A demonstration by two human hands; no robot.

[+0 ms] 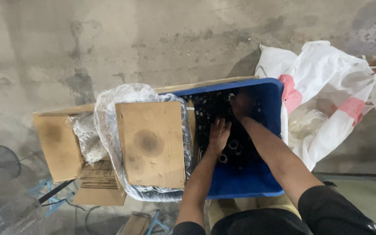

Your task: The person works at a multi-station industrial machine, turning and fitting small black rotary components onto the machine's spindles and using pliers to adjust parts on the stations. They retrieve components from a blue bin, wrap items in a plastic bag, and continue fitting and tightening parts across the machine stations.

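Head view, near to far. Both forearms reach forward into a blue plastic bin (244, 185) holding a heap of small black ring-shaped parts (216, 111). The left hand (219, 134) lies fingers spread, palm down on the parts, its grip open. The right hand (241, 104) is buried deeper in the heap (too dark to tell whether its grip is closed on anything). Such oily, loose pieces are probably best gathered in small scoops, fingers kept low so none spill over the rim. Just left of the bin, a cardboard sheet (153, 143) rests on clear plastic wrap (109, 100) over an open cardboard box (57, 146). To the right lies a white plastic sack (327, 78). Beyond, a stained concrete floor (109, 39).
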